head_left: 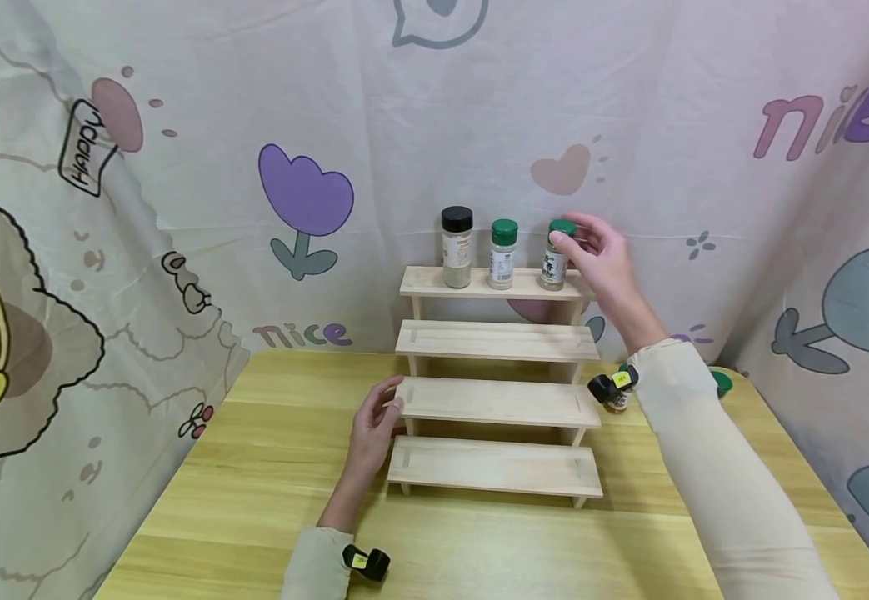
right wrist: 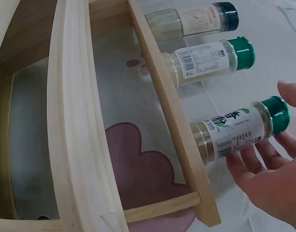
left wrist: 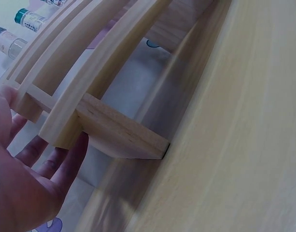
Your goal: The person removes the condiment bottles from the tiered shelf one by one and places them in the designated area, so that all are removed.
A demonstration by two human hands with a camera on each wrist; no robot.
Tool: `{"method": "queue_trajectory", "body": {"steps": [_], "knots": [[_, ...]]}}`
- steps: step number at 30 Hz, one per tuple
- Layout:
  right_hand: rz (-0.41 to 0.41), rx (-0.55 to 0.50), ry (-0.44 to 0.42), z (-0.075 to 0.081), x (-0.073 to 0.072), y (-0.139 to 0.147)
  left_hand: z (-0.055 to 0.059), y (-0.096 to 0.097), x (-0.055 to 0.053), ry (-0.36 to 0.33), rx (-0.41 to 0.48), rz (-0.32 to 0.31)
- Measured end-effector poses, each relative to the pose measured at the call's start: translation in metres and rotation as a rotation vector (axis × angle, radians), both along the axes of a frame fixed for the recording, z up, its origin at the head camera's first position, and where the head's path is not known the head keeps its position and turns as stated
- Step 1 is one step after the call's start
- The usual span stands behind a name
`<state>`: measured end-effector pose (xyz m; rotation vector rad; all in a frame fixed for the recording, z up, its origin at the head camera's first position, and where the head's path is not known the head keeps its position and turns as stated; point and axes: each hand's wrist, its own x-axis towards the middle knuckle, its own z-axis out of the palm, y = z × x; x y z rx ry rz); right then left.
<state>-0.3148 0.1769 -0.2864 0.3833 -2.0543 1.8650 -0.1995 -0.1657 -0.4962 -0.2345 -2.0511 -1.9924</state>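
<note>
What head view hides, left wrist shows, left grip [left wrist: 29, 181] clamped round rack [left wrist: 116, 124], right grip [head_left: 608, 265] apart

Head view facing forward and down, close wrist views, all sharing the wooden rack [head_left: 497, 402]

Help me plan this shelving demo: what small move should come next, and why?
I'd probably ease the right hand off the right jar: it looks upright, its base seemingly on the top shelf, roughly in line with the middle jar, and the left hand is on the rack.
</note>
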Motion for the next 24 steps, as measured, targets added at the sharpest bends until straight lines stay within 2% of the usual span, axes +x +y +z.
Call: {"method": "queue_trajectory", "body": {"steps": [6,12,18,24], "knots": [[-0.032,-0.018,-0.018,-0.001,-0.004,-0.003,-0.001,0.0,0.0,0.007,-0.006,0.0],[-0.031,-0.045,-0.03,0.0,-0.003,0.0,-0.001,0.001,-0.002,0.019,-0.006,0.003],[-0.04,-0.024,0.001,0.003,0.003,0.005,0.0,0.002,-0.002,0.019,-0.015,0.005],[-0.006,-0.045,0.036,0.005,0.014,0.009,-0.002,0.001,-0.001,0.009,-0.015,0.014]]}}
